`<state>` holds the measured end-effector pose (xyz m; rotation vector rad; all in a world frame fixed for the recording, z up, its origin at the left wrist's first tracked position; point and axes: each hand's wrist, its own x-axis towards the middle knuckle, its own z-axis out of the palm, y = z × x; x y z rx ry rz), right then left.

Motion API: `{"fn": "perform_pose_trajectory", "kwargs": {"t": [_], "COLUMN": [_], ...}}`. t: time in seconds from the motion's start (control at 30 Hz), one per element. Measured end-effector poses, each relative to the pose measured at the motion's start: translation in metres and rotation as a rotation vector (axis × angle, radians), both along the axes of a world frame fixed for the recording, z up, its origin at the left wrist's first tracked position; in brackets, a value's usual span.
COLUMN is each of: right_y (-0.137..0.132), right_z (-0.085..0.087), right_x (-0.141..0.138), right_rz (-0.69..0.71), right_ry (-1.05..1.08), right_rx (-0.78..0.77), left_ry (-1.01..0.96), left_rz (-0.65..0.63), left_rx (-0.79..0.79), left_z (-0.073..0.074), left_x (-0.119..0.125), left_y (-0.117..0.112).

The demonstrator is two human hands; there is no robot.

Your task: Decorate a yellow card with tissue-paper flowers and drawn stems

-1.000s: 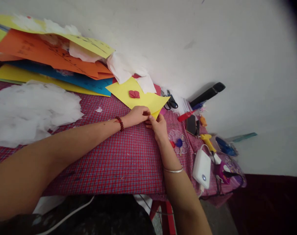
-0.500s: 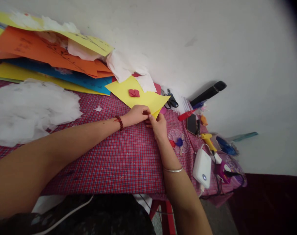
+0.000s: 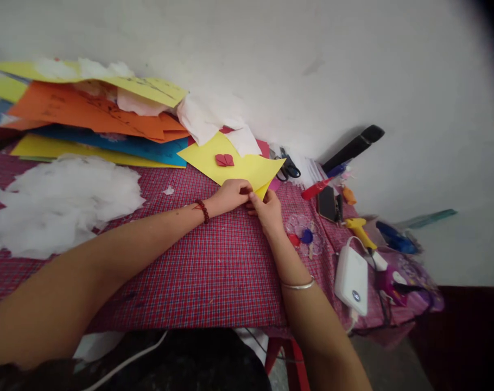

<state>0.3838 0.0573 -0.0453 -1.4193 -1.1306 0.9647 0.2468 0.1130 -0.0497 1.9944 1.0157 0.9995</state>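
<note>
A sheet of yellow paper [image 3: 247, 167] lies at a slant on the table, its near right edge bent upward. My left hand [image 3: 232, 195] pinches that near corner from the left, a bead bracelet round its wrist. From the right, my right hand [image 3: 268, 210] closes on the same corner, thumb on top and fingers partly hidden; its wrist carries a silver bangle. The fingertips of both hands meet at the corner. A small folded red paper piece [image 3: 225, 160] rests on the yellow sheet, apart from my fingers.
White tissue [image 3: 68, 203] is heaped on the checked tablecloth [image 3: 214, 271] at left, below stacked coloured papers [image 3: 100, 111]. To the right are scissors [image 3: 288, 165], a paint palette [image 3: 302, 233], a phone [image 3: 327, 204], a yellow glue gun [image 3: 360, 231] and a white power bank [image 3: 352, 279].
The view has shifted slightly, so most things sit a little lower and further right. Both hands keep their hold on the yellow paper's corner, with little visible movement.
</note>
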Motion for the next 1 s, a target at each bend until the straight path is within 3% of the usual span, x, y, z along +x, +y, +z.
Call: {"fn": "perform_pose_trajectory", "kwargs": {"t": [0.27,0.43,1.0], "right_y": [0.002,0.002,0.004], "right_z": [0.020,0.025,0.015], "right_x": [0.005,0.006,0.013], "right_rz": [0.022,0.032,0.106], "right_ry": [0.340,0.363,0.373], "right_rx": [-0.198,-0.224,-0.190], "left_ry": [0.041,0.027,-0.061], "left_rz": [-0.025,-0.045,-0.090], "left_rx": [0.018,-0.008,-0.082], "left_z": [-0.001,-0.003,-0.003], "left_x": [-0.001,0.000,-0.002], "left_y": [0.001,0.001,0.004]}}
